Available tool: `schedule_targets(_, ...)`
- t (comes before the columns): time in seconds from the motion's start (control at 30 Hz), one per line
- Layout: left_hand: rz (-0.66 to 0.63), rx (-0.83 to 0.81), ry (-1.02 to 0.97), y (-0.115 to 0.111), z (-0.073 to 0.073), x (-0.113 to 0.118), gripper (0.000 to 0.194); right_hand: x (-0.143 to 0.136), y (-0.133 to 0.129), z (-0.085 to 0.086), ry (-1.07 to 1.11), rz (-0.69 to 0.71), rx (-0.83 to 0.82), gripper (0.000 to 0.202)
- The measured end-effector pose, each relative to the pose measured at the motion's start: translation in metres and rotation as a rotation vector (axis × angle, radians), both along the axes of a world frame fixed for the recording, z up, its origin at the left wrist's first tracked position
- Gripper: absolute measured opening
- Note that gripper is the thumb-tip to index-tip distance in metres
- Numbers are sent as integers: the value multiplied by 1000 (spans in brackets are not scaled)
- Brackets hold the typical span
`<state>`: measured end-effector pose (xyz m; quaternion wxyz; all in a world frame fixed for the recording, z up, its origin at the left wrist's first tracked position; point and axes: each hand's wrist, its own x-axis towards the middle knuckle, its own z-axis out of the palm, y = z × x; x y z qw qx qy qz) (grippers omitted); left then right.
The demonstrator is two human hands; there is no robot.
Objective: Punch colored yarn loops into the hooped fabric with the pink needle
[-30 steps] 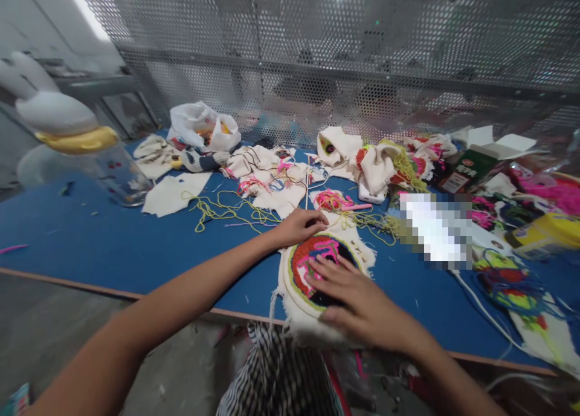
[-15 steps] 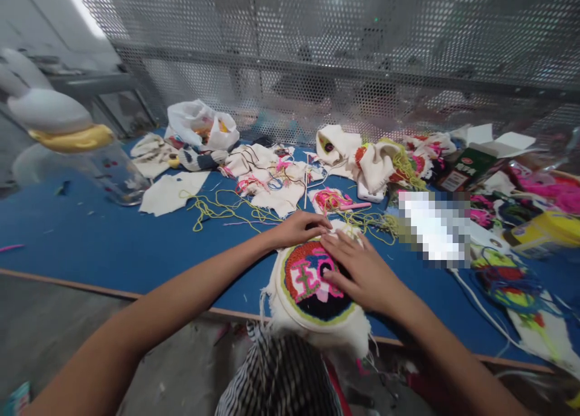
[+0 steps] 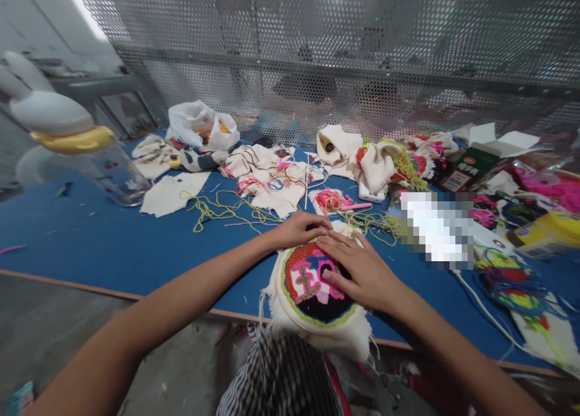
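Note:
A round hoop (image 3: 317,328) with white frayed cloth leans on the table's front edge. Its stitched picture (image 3: 304,278) shows orange, pink, green, blue and black yarn inside a yellow-green ring. My left hand (image 3: 302,228) rests at the hoop's top edge, fingers bent together over the cloth; whether they pinch anything is hidden. Across the upper right of the picture lies my right hand (image 3: 357,271), its fingers stretched toward the left hand and its thumb apart over the black part.
Loose yellow-green yarn (image 3: 217,209) and white cloth pieces (image 3: 174,192) lie behind the hands. A rabbit-topped bottle (image 3: 113,171) stands left. Toward the right are a pixelated bright object (image 3: 437,228), its white cable (image 3: 483,310), a green box (image 3: 469,165) and a yellow container (image 3: 550,231).
My right hand has shifted very slightly left at the hoop's top. My left hand looks unmoved.

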<state>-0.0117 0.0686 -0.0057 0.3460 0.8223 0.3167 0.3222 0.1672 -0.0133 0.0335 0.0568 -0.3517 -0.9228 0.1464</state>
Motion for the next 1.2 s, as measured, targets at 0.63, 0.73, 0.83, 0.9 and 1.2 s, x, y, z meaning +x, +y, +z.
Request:
schedule_targets(0.63,14,-20,5,-1,0,1,23,-1,4,0,23,177,-75,64)
schedule_targets(0.73,22,-14,10,-1,0,1,22,-4,1,0,17,117,-46,56)
schedule_targets(0.83,20,-7,13,-1,0,0,21,-9,-4,3,42,60,-29,61)
schedule_targets(0.9,11,-25,3,-1,-1,0,21,-11,-8,5,72,240,-154,67)
schedule_targets(1.2,6,-33,15,0,0,1,22,-14,-15,14,124,338,-250,62)
